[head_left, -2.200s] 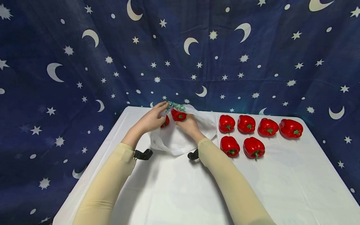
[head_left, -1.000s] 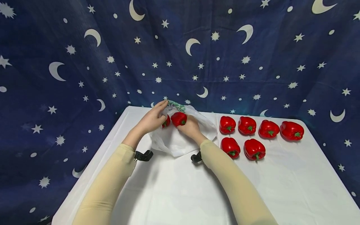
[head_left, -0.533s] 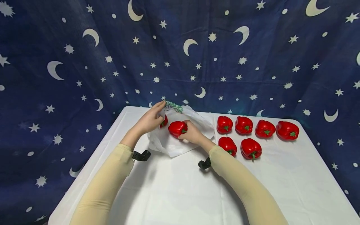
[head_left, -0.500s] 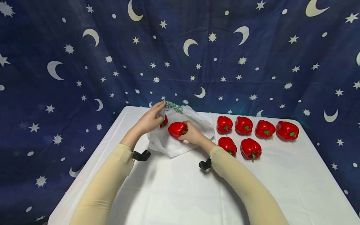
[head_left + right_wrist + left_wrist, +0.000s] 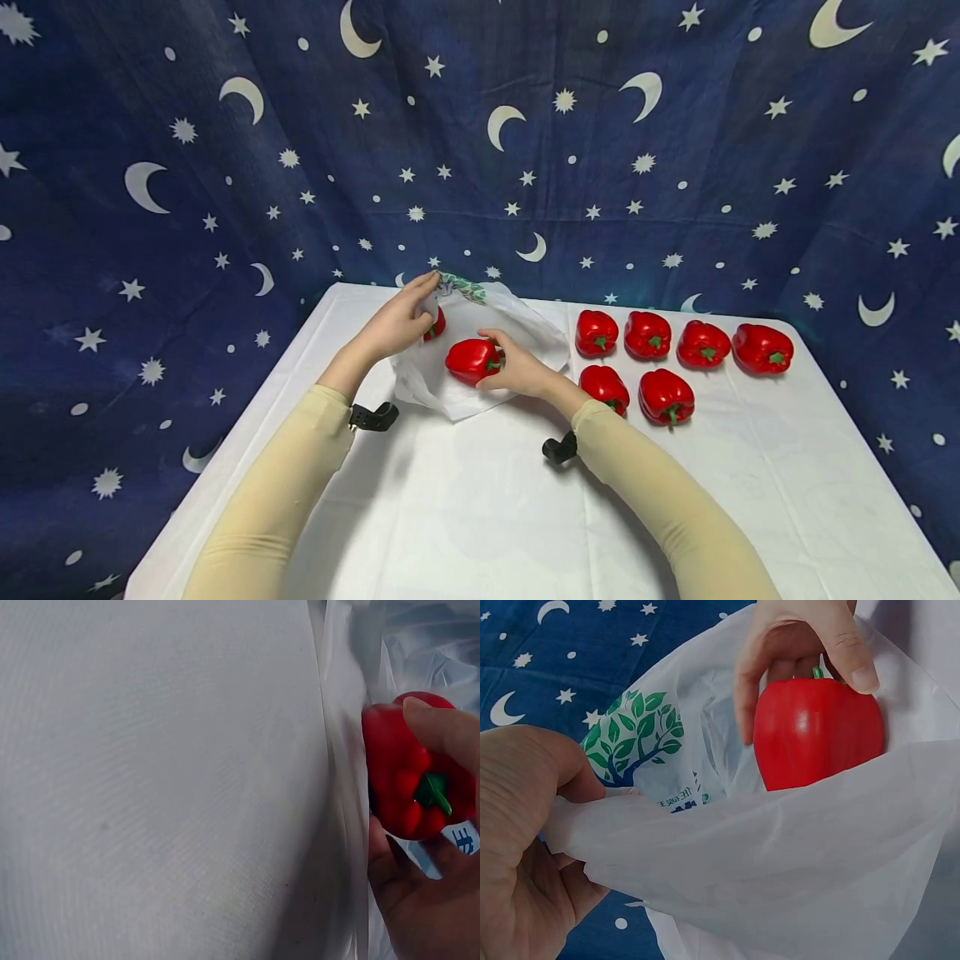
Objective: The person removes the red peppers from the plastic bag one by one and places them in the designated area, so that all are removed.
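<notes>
right now the red pepper (image 5: 472, 360) sits at the mouth of the white plastic bag (image 5: 495, 312), stem toward our right hand (image 5: 517, 372), whose fingers curl round it; our left hand (image 5: 393, 321) pinches the bag's rim, farther back-left on the tabletop (image 5: 480, 500).

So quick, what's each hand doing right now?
Left hand: pinches the rim of the thin white plastic bag with a green tree print, holding it open.
Right hand: grips a shiny red bell pepper at the bag's mouth.
</notes>
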Demonstrator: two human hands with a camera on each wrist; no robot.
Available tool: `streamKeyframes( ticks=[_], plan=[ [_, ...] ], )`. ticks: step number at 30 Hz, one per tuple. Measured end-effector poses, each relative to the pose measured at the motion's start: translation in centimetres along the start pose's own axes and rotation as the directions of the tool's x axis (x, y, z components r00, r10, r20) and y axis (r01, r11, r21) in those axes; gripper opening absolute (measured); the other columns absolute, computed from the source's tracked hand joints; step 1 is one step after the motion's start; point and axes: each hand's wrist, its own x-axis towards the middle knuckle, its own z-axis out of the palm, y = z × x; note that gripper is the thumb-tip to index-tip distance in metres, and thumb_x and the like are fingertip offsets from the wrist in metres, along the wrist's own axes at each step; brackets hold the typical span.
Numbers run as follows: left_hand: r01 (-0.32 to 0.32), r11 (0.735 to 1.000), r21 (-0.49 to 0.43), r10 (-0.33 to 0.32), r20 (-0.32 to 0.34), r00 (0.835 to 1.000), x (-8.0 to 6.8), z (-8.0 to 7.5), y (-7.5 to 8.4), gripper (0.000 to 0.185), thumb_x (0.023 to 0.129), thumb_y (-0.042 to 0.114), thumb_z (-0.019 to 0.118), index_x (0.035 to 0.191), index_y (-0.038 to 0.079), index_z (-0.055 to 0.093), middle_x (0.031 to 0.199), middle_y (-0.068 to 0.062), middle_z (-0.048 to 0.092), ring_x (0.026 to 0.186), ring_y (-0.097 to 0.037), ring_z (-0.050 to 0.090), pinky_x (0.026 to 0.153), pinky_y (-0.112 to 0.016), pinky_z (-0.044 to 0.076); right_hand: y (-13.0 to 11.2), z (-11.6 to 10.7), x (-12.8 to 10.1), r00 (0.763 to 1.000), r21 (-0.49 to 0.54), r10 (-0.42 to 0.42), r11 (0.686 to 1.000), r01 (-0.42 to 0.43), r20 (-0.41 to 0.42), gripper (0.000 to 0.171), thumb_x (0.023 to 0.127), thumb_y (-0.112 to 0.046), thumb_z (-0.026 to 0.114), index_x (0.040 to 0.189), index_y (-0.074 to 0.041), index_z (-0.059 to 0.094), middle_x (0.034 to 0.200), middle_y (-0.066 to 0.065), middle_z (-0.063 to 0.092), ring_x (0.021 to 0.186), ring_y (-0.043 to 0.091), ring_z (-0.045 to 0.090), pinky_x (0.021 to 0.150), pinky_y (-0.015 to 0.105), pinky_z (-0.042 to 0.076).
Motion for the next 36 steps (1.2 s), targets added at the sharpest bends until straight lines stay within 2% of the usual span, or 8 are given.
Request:
streamKeyframes(
  ticks=[2, 9, 16, 26, 31, 36],
  plan=[
    [0.002, 1.000, 0.000, -0.002, 0.002, 1.000, -0.1, 0.0, 0.0, 0.071, 0.092, 0.001, 0.050, 0.160, 0.001, 0.029, 0.168, -0.013, 0.022, 0.152, -0.027, 0.025, 0.116, -0.047, 0.030, 0.0, 0.0, -0.1, 1.000, 0.028, -0.016, 0.999, 0.016, 0.008, 0.096, 0.077, -0.010, 0.087, 0.157, -0.017, 0.036, 0.149, 0.007, 0.045, 0.128, 0.031, 0.051, 0.104, 0.041, 0.046],
    [-0.001, 1.000, -0.006, 0.001, 0.002, 1.000, -0.1, 0.0, 0.2, 0.071, 0.092, 0.002, 0.049, 0.160, 0.002, 0.029, 0.168, -0.013, 0.022, 0.152, -0.027, 0.025, 0.117, -0.048, 0.030, 0.1, -0.1, -0.1, 0.997, 0.090, -0.071, 0.994, 0.067, 0.043, 0.096, 0.078, -0.003, 0.086, 0.158, -0.013, 0.035, 0.150, 0.010, 0.045, 0.130, 0.029, 0.050, 0.106, 0.043, 0.045],
    [-0.007, 1.000, -0.005, 0.007, 0.000, 1.000, -0.2, 0.0, 0.0, 0.071, 0.092, 0.002, 0.049, 0.161, 0.002, 0.029, 0.168, -0.014, 0.022, 0.152, -0.027, 0.025, 0.117, -0.047, 0.030, 0.2, -0.1, -0.1, 0.994, 0.025, -0.092, 0.996, 0.091, 0.055, 0.094, 0.078, -0.002, 0.084, 0.157, -0.019, 0.037, 0.154, 0.008, 0.041, 0.137, 0.026, 0.044, 0.112, 0.043, 0.038],
    [-0.008, 1.000, -0.001, 0.008, 0.002, 1.000, -0.2, 0.1, 0.0, 0.071, 0.092, 0.003, 0.050, 0.160, 0.002, 0.029, 0.168, -0.011, 0.021, 0.152, -0.025, 0.024, 0.114, -0.046, 0.031, 0.1, 0.1, -0.1, 0.996, -0.037, -0.083, 0.996, 0.084, 0.031, 0.089, 0.080, -0.003, 0.084, 0.155, -0.023, 0.040, 0.151, 0.009, 0.045, 0.133, 0.026, 0.048, 0.109, 0.043, 0.040],
    [-0.004, 1.000, -0.007, 0.004, 0.009, 1.000, -0.2, 0.1, 0.1, 0.071, 0.093, 0.003, 0.050, 0.161, 0.003, 0.029, 0.169, -0.009, 0.020, 0.152, -0.025, 0.024, 0.113, -0.045, 0.033, -0.1, 0.1, -0.2, 0.998, 0.022, -0.070, 0.997, 0.070, 0.008, 0.086, 0.081, -0.003, 0.083, 0.153, -0.022, 0.041, 0.147, 0.010, 0.049, 0.127, 0.028, 0.052, 0.103, 0.040, 0.047],
    [-0.008, 1.000, 0.004, 0.008, 0.008, 1.000, -0.2, 0.1, 0.1, 0.071, 0.093, 0.004, 0.049, 0.161, 0.003, 0.029, 0.168, -0.010, 0.021, 0.152, -0.026, 0.025, 0.117, -0.047, 0.030, -0.9, -0.1, -0.4, 0.997, 0.088, -0.081, 0.993, 0.082, -0.008, 0.083, 0.082, -0.002, 0.082, 0.152, -0.020, 0.042, 0.145, 0.011, 0.050, 0.123, 0.031, 0.054, 0.098, 0.040, 0.051]
  ],
)
